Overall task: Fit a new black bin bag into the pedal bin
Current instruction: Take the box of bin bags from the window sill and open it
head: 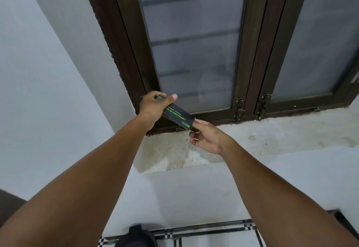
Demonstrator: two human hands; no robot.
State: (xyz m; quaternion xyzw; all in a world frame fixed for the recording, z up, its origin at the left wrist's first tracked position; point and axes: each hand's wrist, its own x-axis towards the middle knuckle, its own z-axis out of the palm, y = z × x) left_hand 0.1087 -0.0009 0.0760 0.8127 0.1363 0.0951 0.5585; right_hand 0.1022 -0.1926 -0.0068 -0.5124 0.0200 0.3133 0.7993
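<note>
The left hand is curled round the far end of a slim black box with green lettering, thumb across its top face, probably to steady it in the air above the stained window sill. To its right, the right hand pinches at the box's near end with fingers bent, seemingly working the flap open to draw out a bag, though no bag shows yet. Low at the near edge, a dark rounded shape on the tiled floor may be the pedal bin, but I cannot tell.
</note>
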